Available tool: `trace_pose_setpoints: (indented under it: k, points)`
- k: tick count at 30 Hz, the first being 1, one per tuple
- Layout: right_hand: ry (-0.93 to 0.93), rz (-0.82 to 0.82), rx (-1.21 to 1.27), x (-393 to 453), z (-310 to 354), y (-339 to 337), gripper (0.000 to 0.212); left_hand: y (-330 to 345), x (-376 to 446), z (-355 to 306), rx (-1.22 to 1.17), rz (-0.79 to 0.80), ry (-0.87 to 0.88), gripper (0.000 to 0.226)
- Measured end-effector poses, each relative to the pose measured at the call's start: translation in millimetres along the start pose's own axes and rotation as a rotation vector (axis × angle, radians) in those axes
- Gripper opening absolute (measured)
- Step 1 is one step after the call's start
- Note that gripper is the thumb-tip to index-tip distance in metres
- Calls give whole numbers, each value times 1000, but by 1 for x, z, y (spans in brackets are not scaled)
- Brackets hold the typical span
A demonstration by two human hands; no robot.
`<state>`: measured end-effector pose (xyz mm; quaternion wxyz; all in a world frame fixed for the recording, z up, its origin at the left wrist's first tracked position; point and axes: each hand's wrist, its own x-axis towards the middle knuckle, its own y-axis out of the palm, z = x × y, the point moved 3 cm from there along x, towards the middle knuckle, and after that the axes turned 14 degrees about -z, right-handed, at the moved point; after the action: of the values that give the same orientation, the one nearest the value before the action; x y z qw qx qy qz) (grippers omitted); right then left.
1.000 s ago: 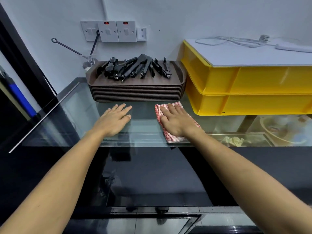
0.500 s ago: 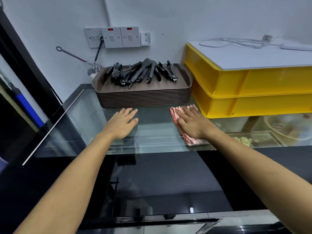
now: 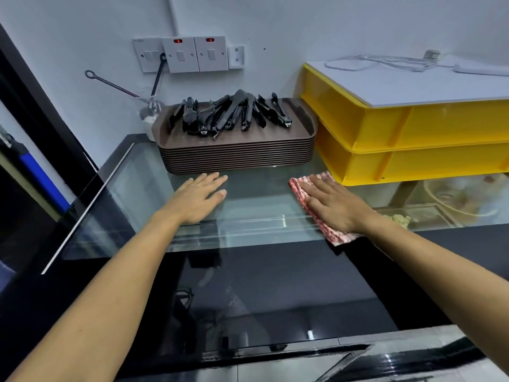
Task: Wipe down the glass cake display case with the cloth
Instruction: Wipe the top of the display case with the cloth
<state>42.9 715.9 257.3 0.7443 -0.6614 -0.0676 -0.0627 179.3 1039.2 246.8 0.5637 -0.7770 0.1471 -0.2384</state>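
A red-and-white checked cloth (image 3: 316, 213) is spread flat on the clear glass top of the cake display case (image 3: 256, 213), towards its right side and just in front of the lower of two stacked yellow plastic crates (image 3: 413, 150). The cloth is pressed down by the right hand (image 3: 334, 206), whose fingers are held straight and close together, palm down; nothing is gripped or pinched. One end of the cloth shows beyond the fingertips and the other end shows below the wrist, at the near edge of the glass.

The left hand (image 3: 198, 198) is laid flat on the bare glass, well apart from the cloth, with its fingers extended and slightly spread and nothing held. Its fingertips are placed just in front of a stack of brown rectangular plastic trays (image 3: 237, 154), on top of which a heap of black tongs (image 3: 234, 113) is piled.

A white board (image 3: 407, 84) is set on the upper crate, and a white cable (image 3: 385, 62) is laid across it. A row of white wall switches (image 3: 190, 53) is mounted above the trays.
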Motion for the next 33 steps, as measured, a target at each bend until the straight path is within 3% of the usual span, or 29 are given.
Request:
trace_pose_setpoints:
  k: [6, 11, 14, 20, 25, 28, 33]
  points:
    - [71, 3, 48, 55, 71, 19, 60, -1, 0, -3, -20, 2, -38, 53]
    - [-319, 18, 66, -14, 135, 17, 57, -2, 0, -1, -61, 2, -39, 56]
    - [-461, 74, 163, -69, 114, 3, 51, -1, -2, -2, -51, -15, -32, 58]
    - [-91, 30, 47, -12, 30, 3, 63, 0, -5, -6, -30, -40, -35, 58]
    - [-5, 15, 30, 45, 90, 19, 59, -1, -4, -5, -66, -54, -49, 56]
    - [-97, 27, 65, 34, 131, 18, 59, 0, -2, 0, -154, -104, -102, 56]
    - [-479, 30, 131, -74, 136, 2, 57, 1, 1, 5, -166, -117, -107, 54]
